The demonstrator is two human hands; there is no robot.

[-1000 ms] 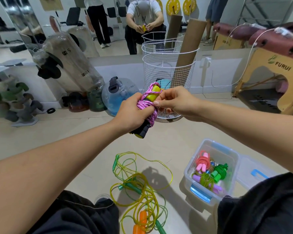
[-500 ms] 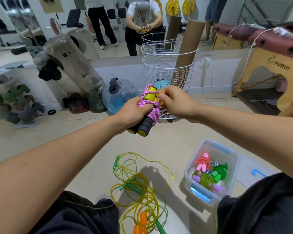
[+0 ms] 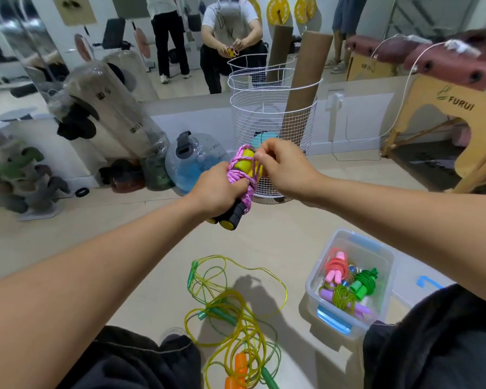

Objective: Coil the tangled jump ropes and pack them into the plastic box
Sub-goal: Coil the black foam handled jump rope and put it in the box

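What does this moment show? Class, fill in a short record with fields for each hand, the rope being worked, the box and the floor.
left hand: left hand grips the pink rope bundle around its middle
right hand: right hand pinches a pink strand at the bundle's top end
rope in hand: pink cord wound round yellow-and-black handles, held above the floor
box: plastic box, lid off, holds several coiled ropes
floor: tangled yellow-green ropes lie loose, left of the box
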